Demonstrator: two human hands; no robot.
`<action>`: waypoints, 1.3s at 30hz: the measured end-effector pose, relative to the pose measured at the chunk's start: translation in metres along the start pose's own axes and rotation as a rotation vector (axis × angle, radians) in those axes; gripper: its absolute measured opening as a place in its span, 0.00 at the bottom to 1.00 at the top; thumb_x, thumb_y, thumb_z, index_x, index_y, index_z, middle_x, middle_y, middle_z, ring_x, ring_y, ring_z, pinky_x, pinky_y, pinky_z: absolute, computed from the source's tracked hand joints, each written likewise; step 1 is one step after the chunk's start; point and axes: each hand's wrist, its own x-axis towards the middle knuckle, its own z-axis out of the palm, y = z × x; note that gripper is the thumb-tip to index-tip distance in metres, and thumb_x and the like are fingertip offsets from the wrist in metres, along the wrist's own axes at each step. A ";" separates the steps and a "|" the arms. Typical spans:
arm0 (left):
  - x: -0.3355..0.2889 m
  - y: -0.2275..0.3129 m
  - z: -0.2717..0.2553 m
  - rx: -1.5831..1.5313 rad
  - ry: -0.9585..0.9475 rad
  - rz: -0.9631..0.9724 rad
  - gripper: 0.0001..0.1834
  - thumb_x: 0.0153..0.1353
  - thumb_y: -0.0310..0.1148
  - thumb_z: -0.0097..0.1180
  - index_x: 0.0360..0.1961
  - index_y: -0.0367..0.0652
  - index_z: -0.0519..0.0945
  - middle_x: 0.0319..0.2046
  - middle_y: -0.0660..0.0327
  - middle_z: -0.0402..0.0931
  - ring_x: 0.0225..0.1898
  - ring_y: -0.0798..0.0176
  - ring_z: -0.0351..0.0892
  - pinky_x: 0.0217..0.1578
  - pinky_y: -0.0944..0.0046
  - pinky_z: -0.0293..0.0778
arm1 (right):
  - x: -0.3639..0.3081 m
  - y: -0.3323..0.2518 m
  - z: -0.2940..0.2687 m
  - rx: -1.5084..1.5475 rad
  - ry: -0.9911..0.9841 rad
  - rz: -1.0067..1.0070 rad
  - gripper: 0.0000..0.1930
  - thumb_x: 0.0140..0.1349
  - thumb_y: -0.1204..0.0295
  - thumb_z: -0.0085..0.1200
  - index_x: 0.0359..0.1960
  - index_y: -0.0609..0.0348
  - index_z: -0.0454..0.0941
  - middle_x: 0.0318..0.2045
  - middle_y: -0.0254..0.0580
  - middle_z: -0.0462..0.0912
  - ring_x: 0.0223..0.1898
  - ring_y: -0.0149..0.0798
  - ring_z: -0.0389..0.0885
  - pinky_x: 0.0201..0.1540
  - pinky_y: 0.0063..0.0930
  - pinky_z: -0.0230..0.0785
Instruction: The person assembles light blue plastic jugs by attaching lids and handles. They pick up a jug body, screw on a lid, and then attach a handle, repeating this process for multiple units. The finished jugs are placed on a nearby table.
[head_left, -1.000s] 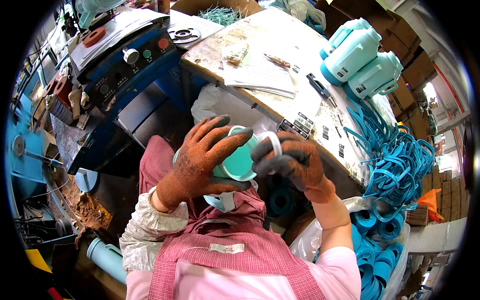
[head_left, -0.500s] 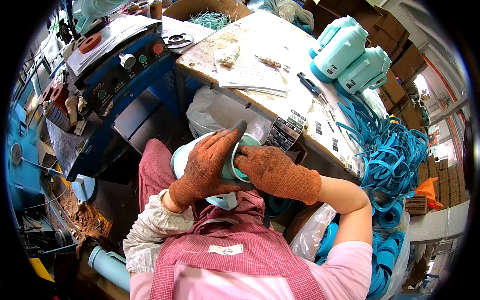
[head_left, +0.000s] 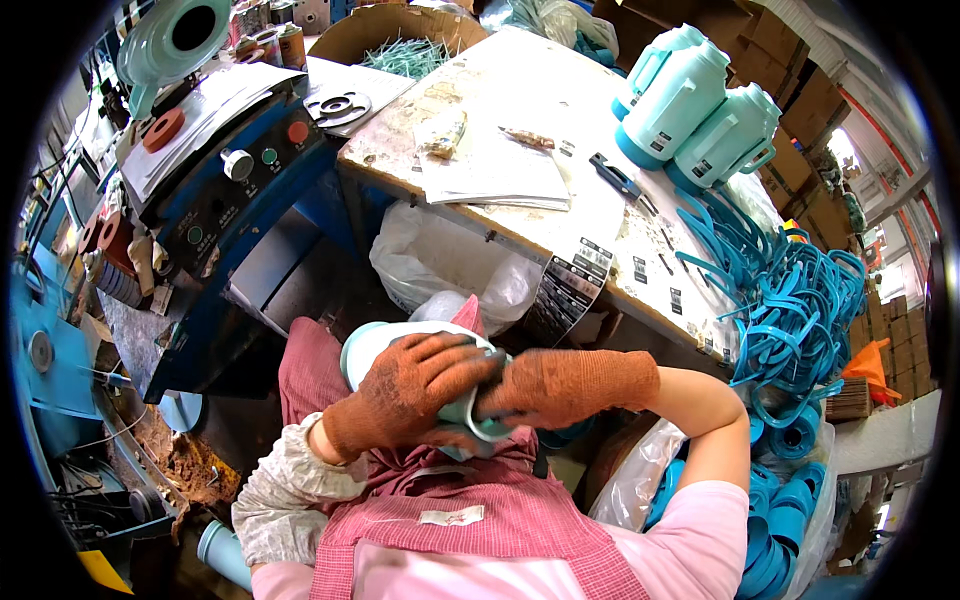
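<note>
A pale mint jug body (head_left: pixel 372 346) lies tilted across my lap, its round mouth toward the right. My left hand (head_left: pixel 405 392), in an orange-brown work glove with dark fingertips, is wrapped over its side near the mouth. My right hand (head_left: pixel 560 387), gloved the same way, is closed at the rim, its fingertips bent over or into the opening. Motion smears those fingertips, and whether they also hold something small is hidden. Part of the jug's handle side is covered by my left hand.
Ahead stands a worktable (head_left: pixel 390 150) with papers, a utility knife (head_left: pixel 618 178) and mint jugs (head_left: pixel 675 100). Blue strips (head_left: pixel 790 310) hang off its right edge, above a bag of blue rings (head_left: pixel 775 520). A machine control panel (head_left: pixel 235 180) is at left, and a plastic-lined bin (head_left: pixel 440 255) sits below the table.
My left fingers, raised beside the mouth before, now fold over the rim. My right hand has shifted slightly right and down. The whole view has tilted a little.
</note>
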 end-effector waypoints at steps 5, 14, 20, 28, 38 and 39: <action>0.012 -0.027 -0.044 -0.308 -0.077 -0.083 0.29 0.45 0.51 0.64 0.48 0.52 0.79 0.48 0.56 0.73 0.54 0.49 0.70 0.55 0.51 0.65 | -0.004 0.078 -0.060 0.704 -0.025 -0.313 0.17 0.64 0.73 0.49 0.55 0.57 0.70 0.47 0.45 0.78 0.47 0.32 0.77 0.50 0.23 0.71; 0.051 -0.055 -0.142 0.149 0.410 -0.331 0.13 0.46 0.33 0.69 0.26 0.41 0.75 0.24 0.61 0.73 0.21 0.65 0.72 0.25 0.68 0.71 | 0.028 0.393 -0.141 -0.690 0.535 1.144 0.19 0.64 0.58 0.44 0.57 0.34 0.70 0.56 0.35 0.72 0.61 0.43 0.63 0.59 0.51 0.45; 0.037 -0.195 -0.062 0.432 -0.190 -0.898 0.17 0.56 0.45 0.60 0.31 0.40 0.74 0.28 0.48 0.76 0.34 0.44 0.78 0.33 0.50 0.73 | 0.032 0.343 -0.121 -0.524 0.666 0.789 0.18 0.62 0.60 0.49 0.53 0.44 0.73 0.48 0.48 0.74 0.52 0.51 0.72 0.54 0.41 0.68; 0.101 -0.223 0.038 0.418 -0.099 -0.106 0.26 0.52 0.50 0.60 0.47 0.44 0.76 0.47 0.56 0.73 0.49 0.51 0.73 0.49 0.52 0.70 | 0.028 0.308 -0.087 -0.495 0.502 0.954 0.14 0.62 0.61 0.50 0.49 0.42 0.74 0.50 0.42 0.72 0.53 0.47 0.72 0.52 0.42 0.70; 0.111 -0.230 0.041 0.397 -0.377 -0.187 0.26 0.50 0.51 0.60 0.44 0.43 0.77 0.46 0.55 0.74 0.45 0.50 0.75 0.42 0.55 0.74 | 0.045 0.307 -0.106 -0.638 0.318 0.905 0.29 0.62 0.63 0.49 0.65 0.46 0.58 0.52 0.52 0.73 0.52 0.52 0.72 0.56 0.41 0.65; 0.111 -0.230 0.040 0.382 -0.405 -0.214 0.27 0.49 0.51 0.60 0.45 0.45 0.77 0.49 0.56 0.73 0.46 0.50 0.75 0.42 0.53 0.75 | 0.044 0.306 -0.106 -0.561 0.317 0.905 0.27 0.63 0.63 0.47 0.65 0.45 0.59 0.53 0.50 0.73 0.54 0.52 0.71 0.56 0.42 0.65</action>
